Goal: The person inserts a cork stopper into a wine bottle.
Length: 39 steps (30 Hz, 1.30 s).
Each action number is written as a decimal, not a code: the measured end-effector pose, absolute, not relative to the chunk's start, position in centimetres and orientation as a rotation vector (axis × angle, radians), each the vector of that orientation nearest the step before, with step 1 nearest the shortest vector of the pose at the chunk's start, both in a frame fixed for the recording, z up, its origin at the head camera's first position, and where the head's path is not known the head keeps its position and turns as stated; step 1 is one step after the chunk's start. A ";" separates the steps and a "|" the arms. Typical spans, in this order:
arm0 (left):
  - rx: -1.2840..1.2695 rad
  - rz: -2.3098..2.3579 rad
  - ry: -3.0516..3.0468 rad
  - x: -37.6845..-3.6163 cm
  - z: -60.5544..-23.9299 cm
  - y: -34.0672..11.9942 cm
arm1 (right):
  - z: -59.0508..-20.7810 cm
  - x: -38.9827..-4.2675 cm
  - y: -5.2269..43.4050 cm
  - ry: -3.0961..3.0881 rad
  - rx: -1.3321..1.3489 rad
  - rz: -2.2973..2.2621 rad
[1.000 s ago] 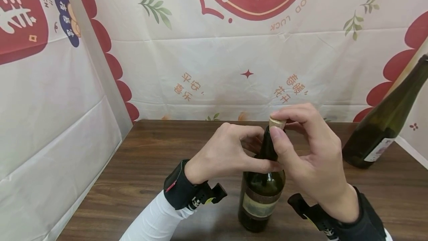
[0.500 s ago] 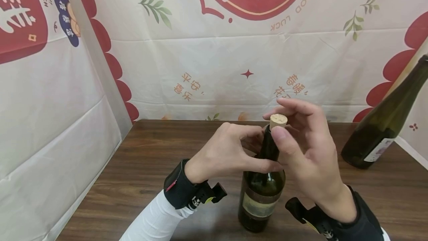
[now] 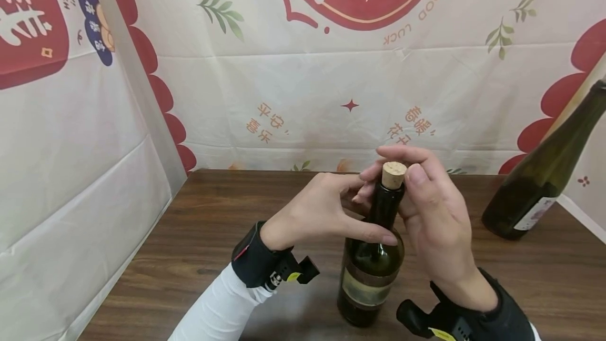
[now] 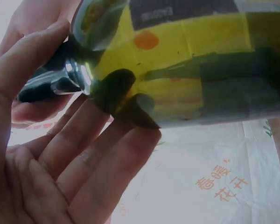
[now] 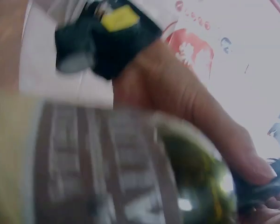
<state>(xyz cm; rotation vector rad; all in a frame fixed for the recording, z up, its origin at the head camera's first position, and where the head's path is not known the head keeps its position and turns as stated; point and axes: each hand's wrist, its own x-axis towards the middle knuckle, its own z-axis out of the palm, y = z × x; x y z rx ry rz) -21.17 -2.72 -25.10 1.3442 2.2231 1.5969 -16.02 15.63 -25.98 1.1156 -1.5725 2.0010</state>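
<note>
A dark green glass wine bottle (image 3: 371, 272) stands upright on the table, with a pale cork (image 3: 394, 174) protruding from its mouth. My left hand (image 3: 322, 209) holds the bottle around the base of its neck, thumb in front and fingers behind. In the left wrist view, those fingers (image 4: 126, 158) reach onto the bottle's shoulder. My right hand (image 3: 437, 220) is loosely spread around the upper neck. Its thumb stands just right of the cork, and its other fingers pass behind. Whether they touch the glass cannot be seen. The right wrist view is blurred.
A second green bottle (image 3: 535, 183) with a white label stands at the right of the brown wooden table (image 3: 189, 257). A white printed cloth (image 3: 293, 83) hangs behind the table and along its left side.
My right hand has let go of the cork, lowered slightly and slid its fingers behind the bottle's neck. The cork's top is now uncovered. My left hand has barely moved.
</note>
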 end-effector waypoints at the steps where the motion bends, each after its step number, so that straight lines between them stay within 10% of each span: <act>1: 1.354 1.577 2.243 -21.3 -25.1 -2.8 | -26.1 -16.1 15.6 -1.581 1.129 2.039; 39: 1.325 1.452 2.017 -23.0 -25.8 -3.1 | -25.5 -17.7 15.0 -1.598 1.325 2.289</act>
